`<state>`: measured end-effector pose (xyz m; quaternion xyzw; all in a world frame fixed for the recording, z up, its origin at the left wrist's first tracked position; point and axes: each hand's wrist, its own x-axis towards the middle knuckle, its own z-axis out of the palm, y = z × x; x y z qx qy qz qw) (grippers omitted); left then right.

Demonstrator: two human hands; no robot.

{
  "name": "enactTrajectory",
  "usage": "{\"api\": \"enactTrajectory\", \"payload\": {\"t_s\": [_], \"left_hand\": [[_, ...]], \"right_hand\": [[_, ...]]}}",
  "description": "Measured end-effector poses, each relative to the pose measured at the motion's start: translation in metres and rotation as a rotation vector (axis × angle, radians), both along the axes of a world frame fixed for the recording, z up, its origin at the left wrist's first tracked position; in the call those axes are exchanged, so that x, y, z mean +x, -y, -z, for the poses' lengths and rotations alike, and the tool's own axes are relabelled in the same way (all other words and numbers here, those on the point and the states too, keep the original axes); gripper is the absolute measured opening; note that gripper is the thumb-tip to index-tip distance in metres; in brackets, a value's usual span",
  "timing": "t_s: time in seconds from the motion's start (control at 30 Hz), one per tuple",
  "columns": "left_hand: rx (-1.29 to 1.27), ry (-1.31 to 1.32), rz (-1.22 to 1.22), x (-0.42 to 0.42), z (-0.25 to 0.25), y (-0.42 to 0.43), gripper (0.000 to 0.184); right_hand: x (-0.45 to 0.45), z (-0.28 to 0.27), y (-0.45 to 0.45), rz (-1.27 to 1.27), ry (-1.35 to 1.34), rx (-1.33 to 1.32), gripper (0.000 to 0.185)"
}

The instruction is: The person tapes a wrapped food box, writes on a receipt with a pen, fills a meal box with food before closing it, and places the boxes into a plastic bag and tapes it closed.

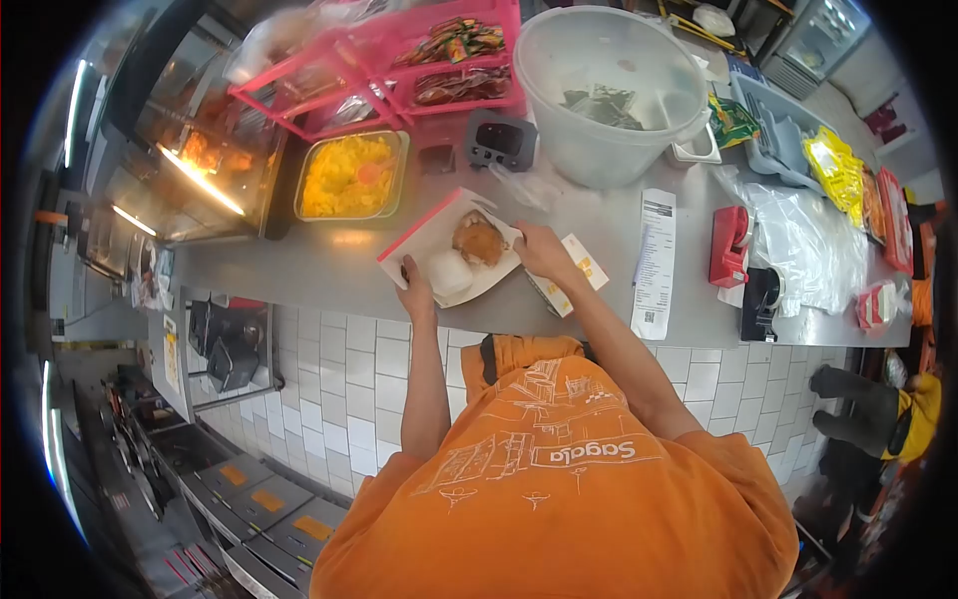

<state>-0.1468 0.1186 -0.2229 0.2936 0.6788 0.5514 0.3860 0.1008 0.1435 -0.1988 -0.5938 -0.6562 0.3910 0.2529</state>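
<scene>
Both my hands hold an open white paper food box (463, 212) with a red edge, tilted over the steel counter. My left hand (417, 291) grips its near left edge. At the right side, my right hand (542, 251) has its fingers closed on the rim. Inside the box lie a smooth white mound that looks like rice (449, 273) and a browned piece of fried chicken (479, 240). A white carton with yellow print (565, 277) is next to my right wrist, partly covered by the forearm.
Behind the box are a tub of yellow food (349, 177), pink racks of sachets (457, 86), a black device (499, 140) and a large translucent bucket (609, 115). A long receipt (654, 265), red tape dispenser (730, 248) and plastic bags (818, 245) lie right. Another person (873, 414) stands far right.
</scene>
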Motion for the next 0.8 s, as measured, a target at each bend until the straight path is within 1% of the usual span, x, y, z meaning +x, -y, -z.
{"api": "enactTrajectory", "payload": {"t_s": [0.03,0.1,0.13,0.2,0.23,0.3,0.33,0.4,0.43,0.5,0.53,0.6,0.63,0.67,0.73,0.77,0.8], "left_hand": [[0.032,0.008,-0.016,0.001,0.007,-0.001,0.052],[0.024,-0.012,-0.041,0.002,0.018,-0.003,0.053],[0.014,-0.032,-0.076,0.003,0.023,-0.002,0.053],[0.031,-0.035,-0.107,0.004,0.031,-0.005,0.053],[0.048,-0.039,-0.140,0.003,0.033,-0.007,0.052],[0.056,-0.027,-0.164,0.000,0.037,-0.010,0.052],[0.055,-0.015,-0.186,-0.003,0.038,-0.010,0.052],[0.023,0.006,-0.151,-0.012,0.043,-0.007,0.052],[-0.011,0.029,-0.110,-0.012,0.042,-0.008,0.052],[0.000,0.035,-0.109,-0.009,0.037,-0.005,0.051],[0.007,0.040,-0.124,-0.009,0.039,-0.002,0.051],[-0.127,-0.002,-0.098,-0.020,0.045,0.000,0.050],[-0.100,0.061,-0.055,-0.026,0.050,0.001,0.050],[-0.079,0.119,-0.012,-0.028,0.055,0.001,0.050],[-0.046,0.107,0.062,-0.011,0.021,0.008,0.052],[-0.054,0.105,0.101,-0.008,0.023,0.008,0.052],[-0.076,0.057,0.050,-0.008,0.025,0.009,0.052]], "right_hand": [[-0.003,0.000,0.001,0.010,0.002,0.004,0.037],[-0.009,-0.001,0.006,0.141,-0.070,-0.028,0.035],[-0.010,-0.001,0.009,0.143,-0.070,-0.027,0.035],[-0.013,-0.003,0.009,0.228,-0.287,0.073,0.033],[-0.014,0.007,0.006,0.227,-0.289,0.079,0.033],[-0.017,0.017,-0.001,0.369,-0.685,-0.042,0.033],[-0.019,0.018,-0.002,0.370,-0.689,-0.038,0.033],[-0.019,0.016,-0.006,0.532,-0.977,-0.336,0.034],[-0.018,0.011,-0.010,0.544,-0.980,-0.321,0.034],[-0.022,0.003,-0.014,0.311,-0.426,-0.205,0.035],[-0.026,0.015,-0.019,0.250,-0.418,-0.167,0.035],[-0.029,0.041,-0.030,0.152,-0.378,-0.103,0.035],[-0.028,0.050,-0.033,0.114,-0.346,-0.076,0.034],[-0.028,0.048,-0.031,0.130,-0.283,-0.065,0.034],[-0.030,0.033,-0.022,0.158,-0.172,-0.060,0.035],[-0.034,0.023,-0.016,0.167,-0.128,-0.069,0.036],[-0.039,0.025,-0.016,0.200,-0.135,-0.076,0.036]]}}
